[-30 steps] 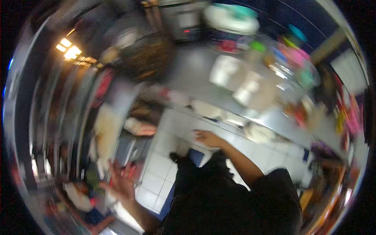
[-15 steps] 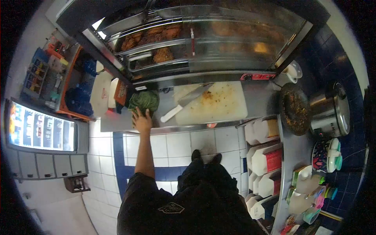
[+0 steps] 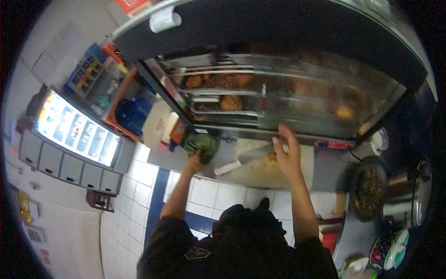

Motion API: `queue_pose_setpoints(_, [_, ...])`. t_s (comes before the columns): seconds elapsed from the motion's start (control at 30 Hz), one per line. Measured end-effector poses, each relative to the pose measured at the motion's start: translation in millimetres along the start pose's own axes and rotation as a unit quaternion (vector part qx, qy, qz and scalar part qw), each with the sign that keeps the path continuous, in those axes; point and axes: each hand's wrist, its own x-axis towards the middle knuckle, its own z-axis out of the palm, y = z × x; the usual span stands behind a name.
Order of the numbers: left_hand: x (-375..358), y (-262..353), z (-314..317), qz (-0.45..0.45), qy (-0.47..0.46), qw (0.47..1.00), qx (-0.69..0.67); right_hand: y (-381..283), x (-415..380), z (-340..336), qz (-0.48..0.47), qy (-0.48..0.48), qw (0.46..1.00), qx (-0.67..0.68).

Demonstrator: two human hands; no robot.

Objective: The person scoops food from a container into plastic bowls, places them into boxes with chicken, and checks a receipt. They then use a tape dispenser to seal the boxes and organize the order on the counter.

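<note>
On the counter, a knife lies between left hand, clutching green bundle, and open right hand.

White floor tiles, blue band, below left fingers. Lit fridge well left of them. Glass-fronted cabinet beyond right fingers.

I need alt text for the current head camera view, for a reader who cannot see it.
A person's left hand touches a green bundle on a metal counter, while the open right hand hovers above a cutting board and white-handled knife. Beyond stands a display case holding browned food.
</note>
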Motion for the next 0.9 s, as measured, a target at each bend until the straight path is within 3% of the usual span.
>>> queue_pose_setpoints(0.03, [-9,-13,14,0.005,0.039,0.999,-0.016,-9,20,23,-0.011,-0.003,1.000,0.016])
queue_pose_setpoints(0.1, [-24,62,-63,-0.077,0.118,0.974,-0.180,-25,57,64,-0.071,0.065,0.995,-0.022])
queue_pose_setpoints(0.17, [-53,93,-104,-0.197,0.140,0.892,-0.382,-27,60,91,-0.087,0.090,0.992,-0.027])
queue_pose_setpoints(0.23, [-73,112,-142,-0.296,0.194,0.821,-0.448,-24,58,107,-0.064,0.104,0.991,-0.051])
queue_pose_setpoints(0.3, [-66,95,-167,-0.270,0.200,0.866,-0.369,-27,62,126,-0.078,0.068,0.994,-0.048])
queue_pose_setpoints(0.43, [21,108,-278,-0.163,0.303,0.853,-0.391,-46,60,179,-0.096,-0.006,0.994,-0.054])
queue_pose_setpoints(0.6, [127,138,-393,0.055,0.394,0.803,-0.443,-67,59,252,-0.097,-0.053,0.993,-0.043])
queue_pose_setpoints(0.63, [149,151,-408,0.092,0.411,0.770,-0.479,-71,60,265,-0.105,-0.075,0.991,-0.039])
queue_pose_setpoints(0.67, [172,155,-415,0.148,0.394,0.732,-0.536,-73,61,277,-0.114,-0.097,0.988,-0.037])
queue_pose_setpoints(0.73, [201,172,-426,0.215,0.367,0.723,-0.545,-82,64,301,-0.077,-0.135,0.987,-0.048])
queue_pose_setpoints(0.8, [205,191,-432,0.184,0.379,0.758,-0.497,-80,62,322,-0.066,-0.130,0.986,-0.083])
queue_pose_setpoints(0.83, [205,199,-432,0.165,0.395,0.788,-0.442,-73,62,331,-0.051,-0.152,0.987,-0.012])
queue_pose_setpoints(0.87, [207,202,-428,0.175,0.379,0.785,-0.457,-67,60,331,-0.035,-0.171,0.983,0.061])
queue_pose_setpoints(0.9, [208,203,-423,0.199,0.354,0.751,-0.521,-82,62,315,-0.027,-0.150,0.987,0.052])
